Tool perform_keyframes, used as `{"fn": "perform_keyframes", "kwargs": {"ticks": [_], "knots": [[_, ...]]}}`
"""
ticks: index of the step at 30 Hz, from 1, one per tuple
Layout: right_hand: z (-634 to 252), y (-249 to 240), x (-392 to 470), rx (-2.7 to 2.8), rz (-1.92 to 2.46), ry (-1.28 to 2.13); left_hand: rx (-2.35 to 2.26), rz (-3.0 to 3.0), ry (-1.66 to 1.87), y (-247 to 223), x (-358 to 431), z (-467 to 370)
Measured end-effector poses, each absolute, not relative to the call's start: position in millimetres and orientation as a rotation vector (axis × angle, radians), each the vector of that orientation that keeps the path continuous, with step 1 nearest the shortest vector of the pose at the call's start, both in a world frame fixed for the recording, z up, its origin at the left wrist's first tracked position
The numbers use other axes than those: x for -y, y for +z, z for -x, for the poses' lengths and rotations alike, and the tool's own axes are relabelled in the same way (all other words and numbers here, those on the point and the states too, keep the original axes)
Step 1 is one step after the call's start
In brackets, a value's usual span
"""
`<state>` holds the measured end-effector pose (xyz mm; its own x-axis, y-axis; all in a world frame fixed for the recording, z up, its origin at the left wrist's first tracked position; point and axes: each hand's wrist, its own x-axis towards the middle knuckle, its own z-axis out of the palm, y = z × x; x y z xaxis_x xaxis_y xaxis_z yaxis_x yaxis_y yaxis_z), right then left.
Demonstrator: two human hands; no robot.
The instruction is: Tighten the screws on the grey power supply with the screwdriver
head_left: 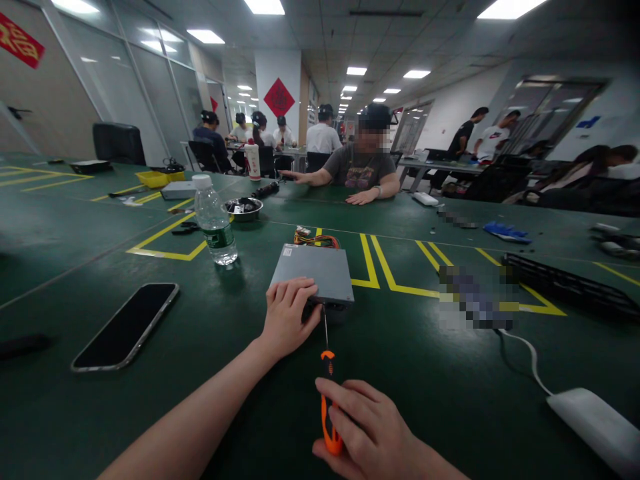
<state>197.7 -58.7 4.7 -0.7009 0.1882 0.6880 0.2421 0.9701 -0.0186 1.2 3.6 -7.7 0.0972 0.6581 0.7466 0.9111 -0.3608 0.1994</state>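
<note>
A grey metal computer power supply (320, 270) lies flat on the green table, its bundle of coloured cables (317, 238) coming out at the far side. My left hand (290, 317) grips its near left part, fingers over the top and thumb at the front face. In my right hand (367, 423) is an orange and black screwdriver (327, 367), held by the handle. Its thin shaft points away from me, and the tip meets the near face of the power supply. The exact spot under the tip is too small to make out.
Left of the power supply stand a water bottle (217, 230) and a metal bowl (244, 209); a phone (127, 327) lies nearer. On the right are a black slotted strip (570, 283), a white device (595, 427) with a cable, and blue gloves (506, 233). A person (367, 167) sits opposite.
</note>
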Motion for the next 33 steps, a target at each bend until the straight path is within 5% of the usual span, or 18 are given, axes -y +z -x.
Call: {"fn": "perform_keyframes", "kwargs": {"ticks": [33], "knots": [[-193.4, 0.6, 51.7, 2.427, 0.229, -0.125, 1.56, 2.066, -1.129, -6.9, -3.2, -1.6]]}}
